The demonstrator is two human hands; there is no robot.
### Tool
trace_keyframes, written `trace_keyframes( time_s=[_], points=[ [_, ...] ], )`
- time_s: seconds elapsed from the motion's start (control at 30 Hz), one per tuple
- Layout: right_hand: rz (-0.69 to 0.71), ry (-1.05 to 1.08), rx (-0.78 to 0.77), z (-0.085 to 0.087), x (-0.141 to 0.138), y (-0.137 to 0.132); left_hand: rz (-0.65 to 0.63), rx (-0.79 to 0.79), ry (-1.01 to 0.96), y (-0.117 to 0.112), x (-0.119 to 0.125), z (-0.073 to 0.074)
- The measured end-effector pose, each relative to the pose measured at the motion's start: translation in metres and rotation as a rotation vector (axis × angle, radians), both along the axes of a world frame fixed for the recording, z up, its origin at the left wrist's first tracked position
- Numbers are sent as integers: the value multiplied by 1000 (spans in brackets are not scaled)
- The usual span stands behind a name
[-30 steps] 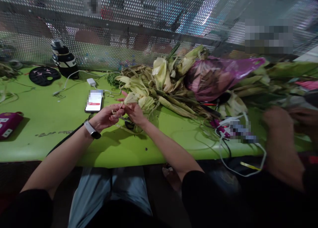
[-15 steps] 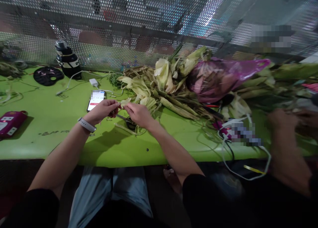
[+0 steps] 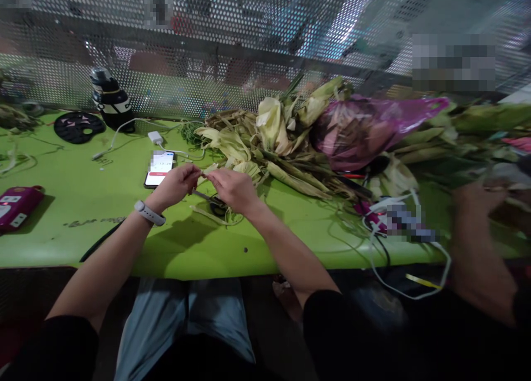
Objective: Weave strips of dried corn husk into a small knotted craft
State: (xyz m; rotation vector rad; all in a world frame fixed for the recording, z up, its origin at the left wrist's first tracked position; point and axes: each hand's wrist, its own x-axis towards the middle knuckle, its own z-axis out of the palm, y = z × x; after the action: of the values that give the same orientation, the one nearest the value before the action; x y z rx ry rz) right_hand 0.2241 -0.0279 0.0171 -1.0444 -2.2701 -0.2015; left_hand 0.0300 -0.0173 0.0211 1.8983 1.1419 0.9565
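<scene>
My left hand (image 3: 177, 184), with a pale watch band (image 3: 150, 213) on the wrist, is closed in a pinch above the green table (image 3: 186, 259). Close beside it, my right hand (image 3: 234, 190) pinches too, its fingertips almost meeting the left ones. A small thin piece shows between the fingertips, too small to name. Under the hands lies what looks like a pair of scissors (image 3: 216, 207), partly hidden, next to a pale strip of husk (image 3: 211, 218). A lit phone (image 3: 159, 170) lies just behind my left hand. Dried corn husks (image 3: 249, 140) are heaped beyond my right hand.
At the back left stand a dark bottle (image 3: 112, 102) and a round black pad (image 3: 78, 128). A magenta box (image 3: 19, 208) is at the left edge. Right of the husks are a pink plastic bag (image 3: 357, 137), white cables (image 3: 443, 270) and a co-worker's arm (image 3: 475, 231).
My left hand has shifted slightly right and turned over a little. A reddish bit seen beneath its fingers before no longer shows. My right hand stays nearly in place; the co-worker's hand moved slightly.
</scene>
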Motion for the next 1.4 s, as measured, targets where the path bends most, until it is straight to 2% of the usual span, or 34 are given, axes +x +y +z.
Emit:
trace_keyframes(
  time_s=[0.13,0.2,0.37,0.5,0.63,0.73,0.93,1.07,1.17,1.33,1.4],
  points=[
    [-62,49,139,6,3,0,41,57,55,-3,2,1],
    [-20,86,148,5,1,2,32,52,48,-4,4,1],
    [136,310,-95,-4,-7,8,-123,-52,-69,-8,9,0],
    [123,538,-285,-5,-8,8,-198,-146,-133,-13,13,3],
    [121,633,-365,1,-6,3,-200,-138,-117,-17,14,5],
    [106,682,-398,3,-6,2,-228,-183,-188,-19,14,7],
    [63,686,-391,2,-6,2,-248,-233,-247,-19,13,9],
    [115,618,-387,3,-4,2,-209,-240,-203,-19,11,8],
    [157,561,-397,4,0,5,-177,-192,-112,-18,10,9],
    [222,486,-249,8,8,14,-184,-63,45,-18,11,11],
    [264,484,-284,10,11,17,-210,0,78,-20,12,10]
  ],
)
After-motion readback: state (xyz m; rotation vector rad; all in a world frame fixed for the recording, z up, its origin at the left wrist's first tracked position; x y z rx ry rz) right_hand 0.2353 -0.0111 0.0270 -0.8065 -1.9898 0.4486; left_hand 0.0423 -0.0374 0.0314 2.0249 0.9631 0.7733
